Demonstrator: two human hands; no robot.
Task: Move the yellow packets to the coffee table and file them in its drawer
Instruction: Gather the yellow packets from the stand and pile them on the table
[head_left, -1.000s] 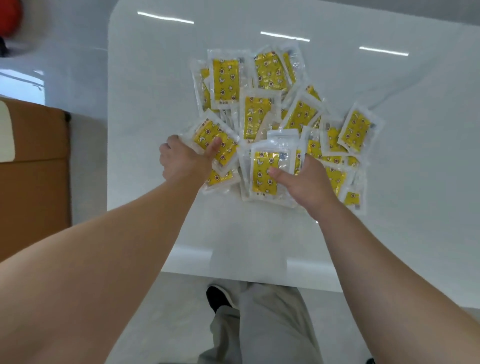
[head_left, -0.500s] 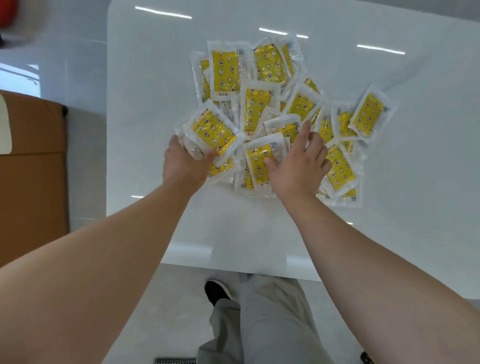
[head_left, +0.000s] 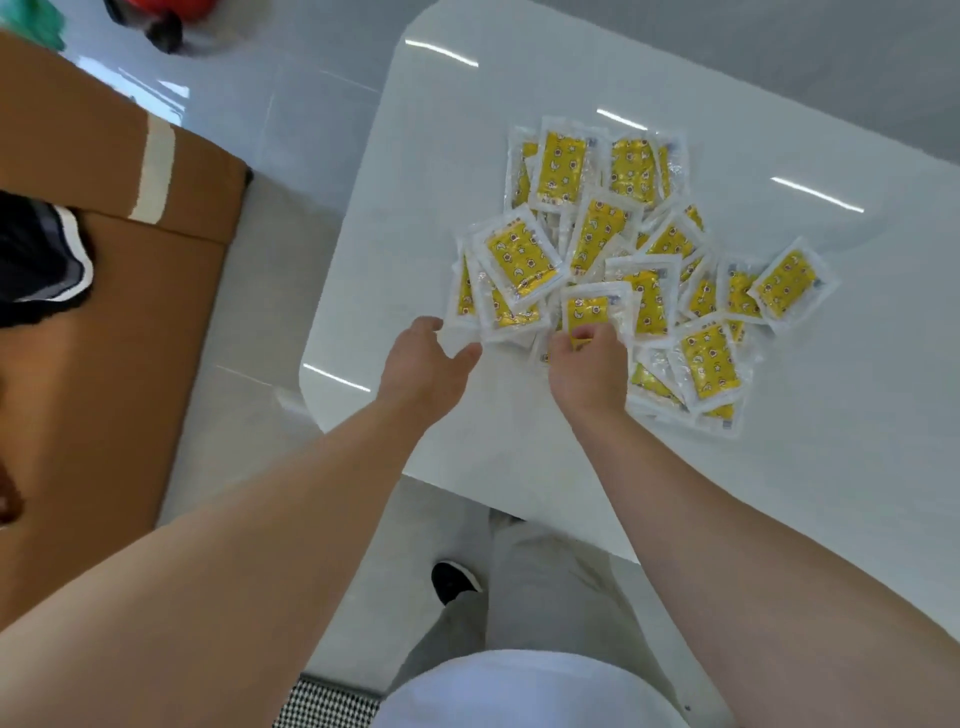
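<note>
Plainly the slick wrappers are the trouble: the yellow packets (head_left: 597, 234) lie in a loose, overlapping heap on the glossy white worktop (head_left: 805, 493). Scooping up too many at once could let some slide free and drop to the floor (head_left: 249, 426) left of the heap. The right hand (head_left: 587, 369) sits at the heap's near edge, its grip closed in a pinch on one front packet (head_left: 592, 309). The left hand (head_left: 428, 358) hovers at the heap's left edge, grip open, fingers loosely curved and holding nothing.
</note>
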